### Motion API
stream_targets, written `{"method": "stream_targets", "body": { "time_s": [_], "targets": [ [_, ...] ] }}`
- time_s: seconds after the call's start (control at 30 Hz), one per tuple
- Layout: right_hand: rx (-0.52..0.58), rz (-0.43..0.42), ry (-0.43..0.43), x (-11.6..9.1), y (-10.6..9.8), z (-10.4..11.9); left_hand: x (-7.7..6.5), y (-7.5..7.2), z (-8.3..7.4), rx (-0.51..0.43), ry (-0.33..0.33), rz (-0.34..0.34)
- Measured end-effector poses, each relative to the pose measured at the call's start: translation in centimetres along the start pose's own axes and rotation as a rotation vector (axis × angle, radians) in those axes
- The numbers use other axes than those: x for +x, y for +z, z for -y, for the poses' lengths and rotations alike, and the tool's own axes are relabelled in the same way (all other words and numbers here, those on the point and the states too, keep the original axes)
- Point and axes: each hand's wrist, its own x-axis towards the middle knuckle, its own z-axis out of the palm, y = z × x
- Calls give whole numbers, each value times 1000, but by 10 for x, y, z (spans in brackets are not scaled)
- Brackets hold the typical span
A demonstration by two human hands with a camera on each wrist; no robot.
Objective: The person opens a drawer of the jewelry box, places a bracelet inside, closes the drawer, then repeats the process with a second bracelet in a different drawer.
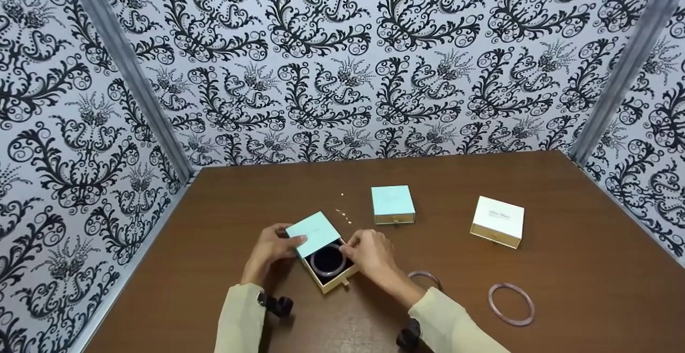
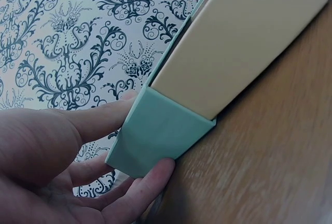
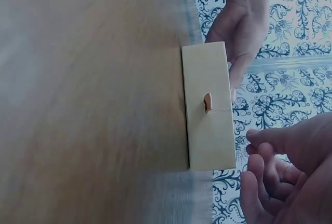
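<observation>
A mint-green drawer box [image 1: 314, 233] sits turned at an angle on the table, its cream drawer [image 1: 333, 283] pulled partly out. My left hand [image 1: 273, 247] grips the sleeve end, thumb on top; the left wrist view shows fingers [image 2: 148, 187] against its side. A pale mauve bangle [image 1: 328, 275] lies in the dark-lined drawer. My right hand [image 1: 370, 251] hovers at the bangle's right edge and the drawer's rim. In the right wrist view its fingers [image 3: 251, 187] are loosely curled above the rim, with nothing visible between them. A small pull tab [image 3: 208, 103] marks the drawer front.
Behind the hands stands a second mint box [image 1: 392, 199], closed. A white box [image 1: 497, 217] is farther right. One mauve bangle [image 1: 517, 322] lies at the front right; another bangle [image 1: 424, 273] is partly hidden by the right forearm. Small pale bits [image 1: 345, 216] lie behind the drawer box.
</observation>
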Motion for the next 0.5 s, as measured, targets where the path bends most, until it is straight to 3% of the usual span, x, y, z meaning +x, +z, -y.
{"method": "stream_targets", "body": {
  "time_s": [0.23, 0.33, 0.5],
  "targets": [
    [3, 75, 36, -6, -11, -2, 0, -2, -1, 3, -26, 6],
    [2, 160, 56, -10, -14, -3, -1, -1, -1, 2, -26, -9],
    [103, 314, 128, -14, -19, -6, -1, 1, -1, -25, 4, -6]
  ]
}}
